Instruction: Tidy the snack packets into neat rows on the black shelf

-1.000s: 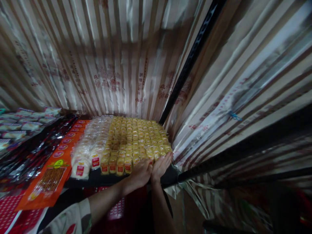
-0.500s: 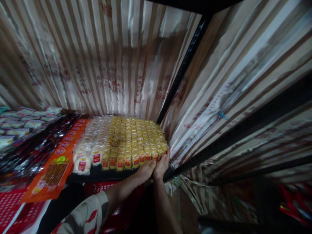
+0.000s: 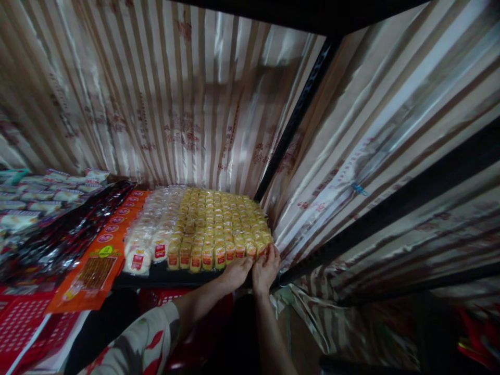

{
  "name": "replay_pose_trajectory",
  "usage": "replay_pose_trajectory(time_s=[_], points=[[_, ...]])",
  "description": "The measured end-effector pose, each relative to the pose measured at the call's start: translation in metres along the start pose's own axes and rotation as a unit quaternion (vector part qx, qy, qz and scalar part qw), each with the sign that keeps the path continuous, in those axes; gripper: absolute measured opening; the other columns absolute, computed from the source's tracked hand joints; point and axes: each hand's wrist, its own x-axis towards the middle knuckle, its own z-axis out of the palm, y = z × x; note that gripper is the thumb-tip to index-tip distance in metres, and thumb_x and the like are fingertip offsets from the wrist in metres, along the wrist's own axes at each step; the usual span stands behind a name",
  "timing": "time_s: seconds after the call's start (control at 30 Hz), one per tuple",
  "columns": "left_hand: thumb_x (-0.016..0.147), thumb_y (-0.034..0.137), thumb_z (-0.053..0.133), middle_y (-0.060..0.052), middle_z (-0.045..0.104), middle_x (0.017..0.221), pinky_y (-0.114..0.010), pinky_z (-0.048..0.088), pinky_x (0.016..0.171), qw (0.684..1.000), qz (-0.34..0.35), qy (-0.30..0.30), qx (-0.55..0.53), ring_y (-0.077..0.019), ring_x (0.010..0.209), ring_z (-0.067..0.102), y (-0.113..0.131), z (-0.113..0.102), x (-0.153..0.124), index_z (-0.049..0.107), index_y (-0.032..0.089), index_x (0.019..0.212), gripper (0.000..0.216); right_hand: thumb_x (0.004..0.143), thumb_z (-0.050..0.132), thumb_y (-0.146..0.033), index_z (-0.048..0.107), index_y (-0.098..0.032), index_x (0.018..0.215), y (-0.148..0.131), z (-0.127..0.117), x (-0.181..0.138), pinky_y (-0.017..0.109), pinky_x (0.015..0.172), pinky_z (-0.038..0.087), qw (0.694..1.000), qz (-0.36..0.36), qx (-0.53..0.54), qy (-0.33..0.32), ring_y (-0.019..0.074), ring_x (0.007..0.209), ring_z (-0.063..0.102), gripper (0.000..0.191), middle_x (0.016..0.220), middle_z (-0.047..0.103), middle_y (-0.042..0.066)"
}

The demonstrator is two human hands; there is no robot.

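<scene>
Rows of small yellow snack packets (image 3: pixel 219 219) with red labels fill the right end of a dark shelf (image 3: pixel 156 277). My left hand (image 3: pixel 235 272) rests against the front row near the shelf's right corner, fingers curled on a packet. My right hand (image 3: pixel 266 266) sits just beside it at the corner, fingers bent over the last packets of the front row. Both hands touch each other. What each finger grips is hard to see.
White round snack packs (image 3: pixel 148 245) lie left of the yellow ones, then orange packets (image 3: pixel 99 260) and black glossy packets (image 3: pixel 58 239). A striped shiny curtain (image 3: pixel 175 104) hangs behind and to the right. A black shelf post (image 3: pixel 292 120) rises at the corner. A red basket (image 3: pixel 23 323) sits below left.
Both hands slid slightly right and up along the front row of yellow packets; the right hand's fingers curled down from flat. The view tilted a little.
</scene>
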Motion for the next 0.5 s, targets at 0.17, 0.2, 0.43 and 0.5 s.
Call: replay_pose_trajectory(time_s=[0.17, 0.2, 0.43, 0.5], points=[[0.093, 0.033, 0.024, -0.007, 0.064, 0.113, -0.033, 0.039, 0.099, 1.000, 0.006, 0.001, 0.022, -0.0180, 0.108, 0.056, -0.006, 0.004, -0.007, 0.061, 0.018, 0.106, 0.043, 0.079, 0.035, -0.024, 0.054, -0.008, 0.118, 0.000, -0.011, -0.018, 0.047, 0.096, 0.035, 0.998, -0.050, 0.014, 0.018, 0.0277, 0.113, 0.047, 0.046, 0.117, 0.054, 0.019], [0.092, 0.032, 0.025, -0.007, 0.064, 0.111, -0.032, 0.039, 0.098, 1.000, 0.012, 0.001, 0.024, -0.0177, 0.106, 0.056, -0.009, 0.005, -0.010, 0.062, 0.017, 0.104, 0.041, 0.080, 0.035, -0.025, 0.055, -0.007, 0.117, 0.000, -0.012, -0.023, 0.046, 0.095, 0.037, 0.998, -0.062, 0.021, 0.005, 0.0273, 0.112, 0.048, 0.046, 0.115, 0.054, 0.019], [0.083, 0.019, 0.038, -0.005, 0.067, 0.101, -0.029, 0.045, 0.090, 0.996, -0.015, 0.082, 0.019, -0.0152, 0.094, 0.060, -0.034, -0.004, -0.062, 0.064, 0.017, 0.097, 0.030, 0.082, 0.035, -0.028, 0.057, -0.008, 0.114, -0.011, -0.015, -0.054, 0.045, 0.093, 0.039, 0.995, -0.069, 0.038, -0.062, 0.0277, 0.107, 0.050, 0.043, 0.110, 0.056, 0.019], [0.079, 0.013, 0.040, -0.006, 0.066, 0.101, -0.028, 0.045, 0.090, 0.989, -0.021, 0.146, 0.012, -0.0150, 0.093, 0.060, -0.045, -0.011, -0.081, 0.064, 0.016, 0.099, 0.031, 0.083, 0.036, -0.029, 0.057, -0.009, 0.112, -0.019, -0.015, -0.063, 0.045, 0.091, 0.041, 0.992, -0.079, 0.049, -0.081, 0.0276, 0.104, 0.052, 0.042, 0.107, 0.056, 0.018]])
